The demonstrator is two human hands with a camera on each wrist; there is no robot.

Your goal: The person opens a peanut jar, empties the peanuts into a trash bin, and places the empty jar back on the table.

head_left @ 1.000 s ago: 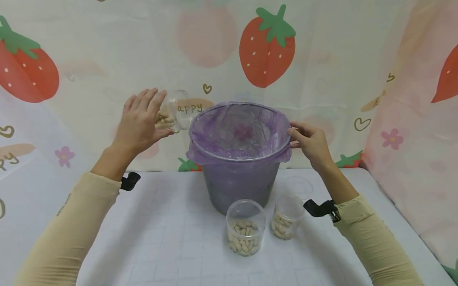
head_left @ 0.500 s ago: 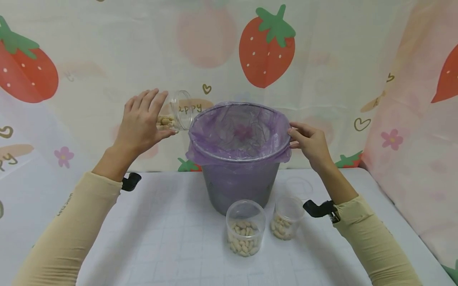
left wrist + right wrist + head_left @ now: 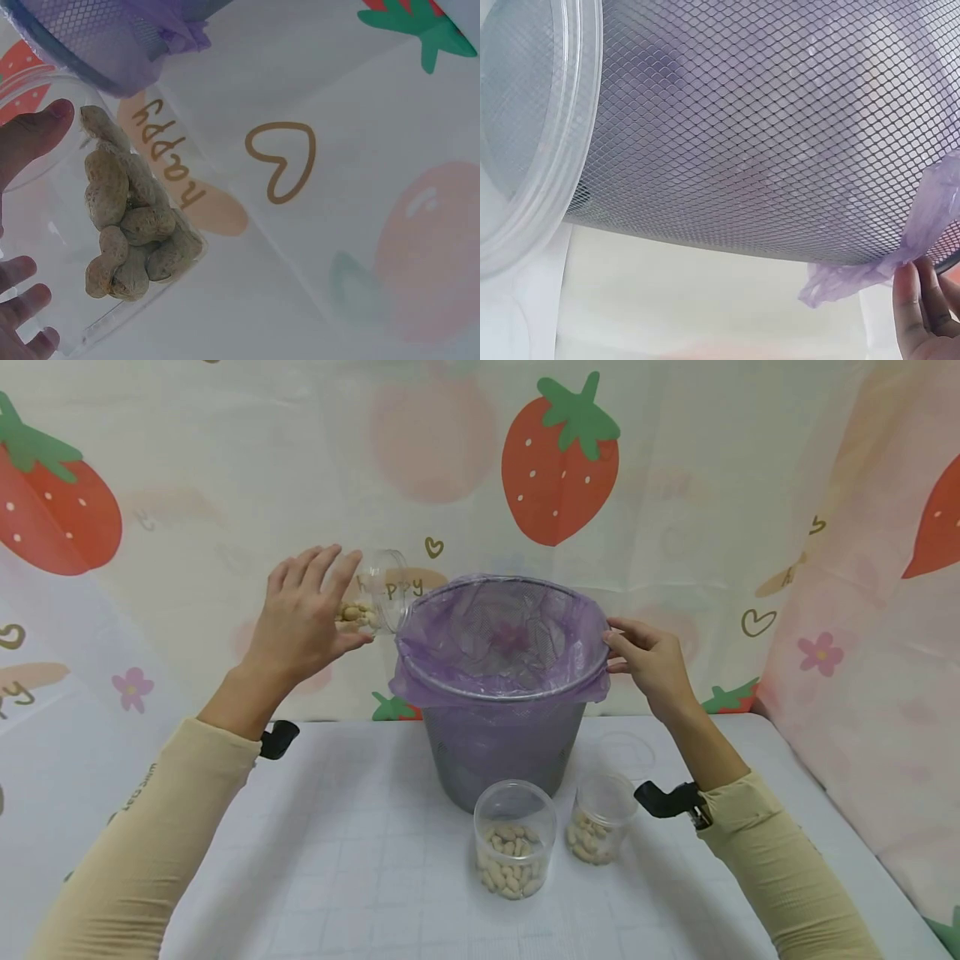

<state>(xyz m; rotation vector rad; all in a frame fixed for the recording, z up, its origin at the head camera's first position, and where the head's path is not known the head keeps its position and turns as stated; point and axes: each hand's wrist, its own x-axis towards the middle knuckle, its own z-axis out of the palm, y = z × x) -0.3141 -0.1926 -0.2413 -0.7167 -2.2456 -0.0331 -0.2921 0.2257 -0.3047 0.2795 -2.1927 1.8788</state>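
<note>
In the head view my left hand [image 3: 300, 610] grips a clear plastic jar [image 3: 390, 597] tipped on its side. Its mouth is at the left rim of a mesh trash bin [image 3: 502, 752]. Peanuts in their shells [image 3: 127, 217] lie inside the jar, along its lower wall. A purple trash bag [image 3: 427, 681] lines the bin and folds over its rim. On the bin's right side my right hand [image 3: 651, 664] pinches the bag at the rim; in the right wrist view its fingertips [image 3: 906, 289] press on the purple film.
In front of the bin, a clear jar [image 3: 515, 843] of peanuts stands upright on the white table [image 3: 360, 877]. To its right is a smaller clear tub [image 3: 600, 822] with peanuts. A strawberry-printed cloth [image 3: 300, 443] hangs behind.
My left hand has moved slightly right with the jar, bringing its mouth closer to the bin rim. Peanuts have shifted inside the jar. My right hand stays at the rim.
</note>
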